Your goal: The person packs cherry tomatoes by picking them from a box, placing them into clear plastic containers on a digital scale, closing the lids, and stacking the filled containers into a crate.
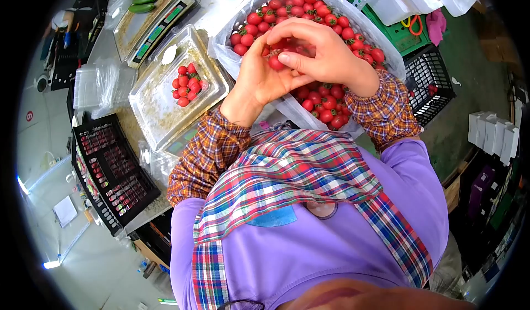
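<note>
My left hand is cupped, palm turned up, above a lined crate of cherry tomatoes. A red cherry tomato lies against its palm and fingers. Over it arches my right hand, its fingers bent toward the left fingertips and its thumb tip against the same tomato. Part of what lies between the hands is hidden by the right fingers. To the left, a clear plastic punnet with a small heap of cherry tomatoes rests on a weighing scale.
A second scale carries two small cucumbers. Stacked clear punnets stand beside a black crate of filled packs. On the right are a black basket, a green crate, white tubs and orange-handled scissors.
</note>
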The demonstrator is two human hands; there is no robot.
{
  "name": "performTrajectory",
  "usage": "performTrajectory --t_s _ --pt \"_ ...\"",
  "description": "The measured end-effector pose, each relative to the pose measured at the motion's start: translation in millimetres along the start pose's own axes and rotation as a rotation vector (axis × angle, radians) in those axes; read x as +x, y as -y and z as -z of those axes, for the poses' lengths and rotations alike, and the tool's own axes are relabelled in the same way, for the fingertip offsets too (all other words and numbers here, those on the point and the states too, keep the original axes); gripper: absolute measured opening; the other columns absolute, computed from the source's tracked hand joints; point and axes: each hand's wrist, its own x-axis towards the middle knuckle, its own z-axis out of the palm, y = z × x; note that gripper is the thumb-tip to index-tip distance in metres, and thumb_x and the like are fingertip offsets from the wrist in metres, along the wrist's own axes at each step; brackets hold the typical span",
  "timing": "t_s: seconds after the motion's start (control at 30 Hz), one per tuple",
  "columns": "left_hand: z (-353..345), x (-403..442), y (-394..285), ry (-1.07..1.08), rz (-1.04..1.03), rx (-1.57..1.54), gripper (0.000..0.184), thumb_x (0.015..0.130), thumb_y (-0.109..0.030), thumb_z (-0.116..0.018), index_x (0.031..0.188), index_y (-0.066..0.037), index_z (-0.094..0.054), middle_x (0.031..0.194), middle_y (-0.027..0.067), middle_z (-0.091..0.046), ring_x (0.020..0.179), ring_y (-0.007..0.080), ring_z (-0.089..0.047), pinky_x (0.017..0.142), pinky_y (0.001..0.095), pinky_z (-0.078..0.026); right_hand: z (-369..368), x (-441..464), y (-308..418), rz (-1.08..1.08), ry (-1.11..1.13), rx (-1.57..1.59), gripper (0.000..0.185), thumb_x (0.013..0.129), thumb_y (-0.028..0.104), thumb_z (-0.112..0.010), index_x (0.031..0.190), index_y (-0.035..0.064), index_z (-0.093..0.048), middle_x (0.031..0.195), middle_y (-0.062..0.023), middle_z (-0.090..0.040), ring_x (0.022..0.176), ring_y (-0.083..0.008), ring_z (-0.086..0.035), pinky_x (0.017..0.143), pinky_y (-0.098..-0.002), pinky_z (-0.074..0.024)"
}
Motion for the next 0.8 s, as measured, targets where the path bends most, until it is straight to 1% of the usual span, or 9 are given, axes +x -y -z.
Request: performTrajectory --t_s 0.07,0.2,0.33,0.5,0.6,0.7,0.73,0.77,0.8 --pt "5 1 -2 0.047 -0.007 -0.03 0.046 0.094 -0.042 -0.039 0.127 -0.01 -0.043 0.125 0.0118 -0.049 0.12 0.0311 -0.047 0.097 0.06 -0.04 0 -3 4 -0.223 -0.006 0.325 0.033 0.082 -0.002 -0.053 0.115 -0.001 -0.053 0.112 -0.0087 -0.056 0.112 -0.0188 -0.053 0.095 -0.0328 -0.0442" --pt "-1 -2 -1 -0.058 -0.012 -0.015 0.047 0.093 -0.042 -0.045 0.127 -0.009 -0.045 0.125 0.0115 -0.049 0.116 0.0343 -0.049 0.097 0.064 -0.037 0 1 -4 -0.001 -0.158 0.196 0.032 0.078 -0.006 -0.049 0.109 -0.0006 -0.057 0.105 -0.0096 -0.057 0.098 -0.0165 -0.058 0.081 -0.0291 -0.0511" --pt "-3 -2 -2 -0.015 0.038 -0.002 0.05 0.093 -0.045 -0.045 0.129 -0.01 -0.044 0.125 0.0119 -0.05 0.115 0.0352 -0.05 0.097 0.0661 -0.036 5 0 5 -0.077 -0.224 0.088 0.034 0.084 -0.006 -0.049 0.118 -0.0008 -0.051 0.122 -0.0101 -0.047 0.107 -0.0177 -0.057 0.09 -0.0305 -0.0489" --pt "0 -4 -2 0.037 0.064 -0.017 0.053 0.093 -0.049 -0.043 0.13 -0.011 -0.045 0.127 0.0126 -0.051 0.117 0.0351 -0.05 0.097 0.0671 -0.034 9 -1 18 -0.282 -0.267 0.399 0.032 0.081 0.005 -0.068 0.111 0.0014 -0.059 0.098 -0.005 -0.062 0.068 -0.0067 -0.06 0.056 -0.0226 -0.0517" --pt "-11 -8 -1 -0.022 0.03 -0.042 0.048 0.092 -0.039 -0.05 0.127 -0.006 -0.047 0.121 0.0141 -0.053 0.107 0.037 -0.054 0.093 0.0598 -0.043 9 -1 13 -0.128 -0.121 0.029 0.039 0.081 0.009 -0.07 0.118 0.0046 -0.057 0.083 0.0014 -0.059 0.066 -0.0016 -0.053 0.05 -0.0175 -0.0422" --pt "19 -10 -13 0.003 0.042 -0.047 0.043 0.09 -0.028 -0.056 0.125 -0.004 -0.048 0.121 0.0158 -0.053 0.106 0.033 -0.055 0.078 0.0406 -0.056 22 3 12 -0.297 -0.209 0.139 0.037 0.083 0.012 -0.068 0.118 0.0051 -0.058 0.088 0.0009 -0.063 0.067 -0.0018 -0.053 0.059 -0.0176 -0.0426" --pt "19 -16 -20 0.0 0.074 -0.113 0.041 0.087 -0.017 -0.058 0.123 -0.002 -0.048 0.121 0.0163 -0.053 0.104 0.0284 -0.055 0.06 0.0234 -0.055 32 4 6 -0.343 -0.237 0.108 0.036 0.084 0.013 -0.068 0.118 0.0046 -0.058 0.092 0.0005 -0.063 0.068 -0.002 -0.053 0.061 -0.0178 -0.0432" --pt "20 -23 -28 0.007 0.033 -0.096 0.038 0.086 -0.015 -0.057 0.122 -0.003 -0.049 0.12 0.0158 -0.053 0.102 0.027 -0.055 0.058 0.022 -0.054 38 6 -3 -0.25 -0.328 0.144 0.029 0.084 0.017 -0.067 0.111 0.005 -0.062 0.083 -0.0057 -0.064 0.065 -0.0073 -0.057 0.061 -0.0231 -0.0474" --pt "20 -31 -38 0.013 -0.008 -0.077 0.036 0.086 -0.013 -0.056 0.12 -0.003 -0.05 0.12 0.0153 -0.053 0.1 0.0256 -0.055 0.056 0.0206 -0.053 49 8 4 -0.362 -0.276 0.057 0.031 0.082 0.013 -0.063 0.112 0.0039 -0.058 0.095 -0.009 -0.06 0.075 -0.014 -0.058 0.061 -0.0253 -0.0481"
